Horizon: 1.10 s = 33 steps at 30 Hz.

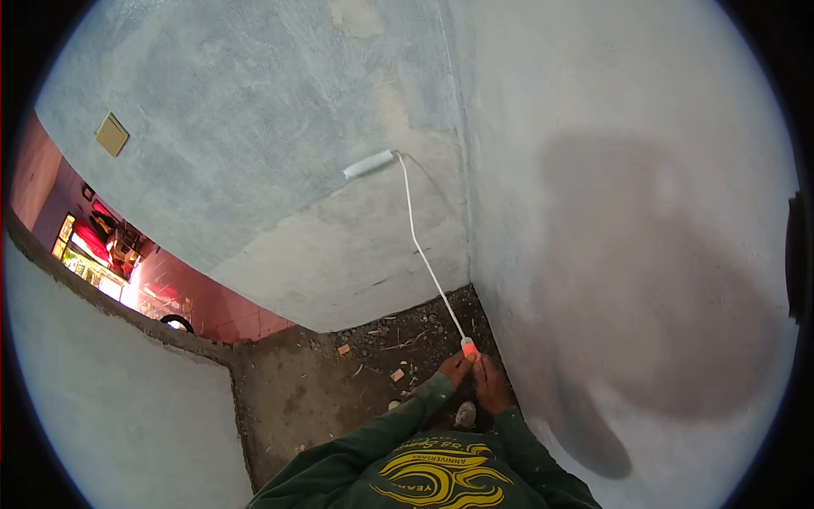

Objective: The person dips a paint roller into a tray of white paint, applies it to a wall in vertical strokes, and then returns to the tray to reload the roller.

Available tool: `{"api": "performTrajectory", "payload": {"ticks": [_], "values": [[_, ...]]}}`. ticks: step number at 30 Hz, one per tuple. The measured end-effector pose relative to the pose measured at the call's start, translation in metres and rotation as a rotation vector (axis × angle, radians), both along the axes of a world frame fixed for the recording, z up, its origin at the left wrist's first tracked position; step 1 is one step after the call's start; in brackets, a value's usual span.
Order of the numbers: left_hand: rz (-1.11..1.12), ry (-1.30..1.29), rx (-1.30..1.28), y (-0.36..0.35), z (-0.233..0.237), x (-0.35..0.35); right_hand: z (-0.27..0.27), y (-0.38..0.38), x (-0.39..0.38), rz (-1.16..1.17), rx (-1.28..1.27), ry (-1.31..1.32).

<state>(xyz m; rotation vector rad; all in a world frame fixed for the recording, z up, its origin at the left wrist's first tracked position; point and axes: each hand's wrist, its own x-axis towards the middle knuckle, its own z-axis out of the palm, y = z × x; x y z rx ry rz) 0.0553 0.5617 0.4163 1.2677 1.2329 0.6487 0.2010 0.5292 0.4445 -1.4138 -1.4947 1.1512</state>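
Observation:
A paint roller [370, 165] with a white sleeve rests against the grey-white wall [280, 110] in front of me. Its long, bent white rod runs down to a handle with a red-orange part. Both of my hands grip that handle low in front of my body: my left hand [458, 366] and my right hand [490, 386] sit side by side, fingers wrapped round it. Around the roller the upper wall looks darker and wetter, while a paler, drier-looking patch [356, 246] lies below it.
To the right stands another pale wall [627, 85] with a large shadow on it. The dirt floor [314, 390] carries rubble and brick bits [398, 375]. A switch plate [112, 134] is on the left wall area. Beyond a doorway, a pinkish-red room shows; a low wall [119, 382] borders the left.

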Motion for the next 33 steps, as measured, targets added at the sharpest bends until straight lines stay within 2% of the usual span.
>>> {"api": "performTrajectory", "payload": {"ticks": [2, 4, 6, 8, 11, 19, 21, 26, 28, 32, 33], "values": [[-0.029, 0.013, -0.051, -0.004, -0.009, 0.001, -0.009, -0.005, 0.0, -0.012, -0.004, -0.006], [0.006, -0.104, -0.039, -0.005, -0.016, 0.004, -0.012, -0.005, -0.001, -0.026, -0.005, -0.012], [0.01, -0.086, -0.05, -0.002, -0.025, 0.004, -0.013, -0.004, 0.0, -0.026, -0.103, -0.028], [0.014, -0.067, -0.059, 0.002, -0.036, 0.003, -0.035, -0.001, -0.003, -0.044, -0.037, -0.041], [0.008, -0.106, -0.04, 0.01, -0.049, 0.0, -0.023, 0.006, -0.006, -0.056, 0.015, -0.047], [0.042, -0.129, 0.074, 0.027, -0.003, -0.002, -0.001, 0.026, -0.016, -0.046, -0.001, 0.017], [0.058, -0.178, 0.111, 0.034, -0.013, -0.005, -0.001, 0.033, -0.02, -0.116, 0.14, -0.073], [0.107, -0.286, 0.15, 0.047, -0.013, -0.001, -0.001, 0.044, -0.018, -0.077, 0.123, -0.084], [0.099, -0.214, 0.179, 0.049, 0.003, -0.003, 0.002, 0.048, -0.021, -0.072, 0.142, -0.047], [0.121, -0.293, 0.212, 0.057, 0.026, -0.003, 0.017, 0.058, -0.026, -0.063, 0.178, 0.026], [0.126, -0.314, 0.169, 0.06, 0.03, -0.004, 0.019, 0.062, -0.028, -0.058, 0.322, -0.014]]}}
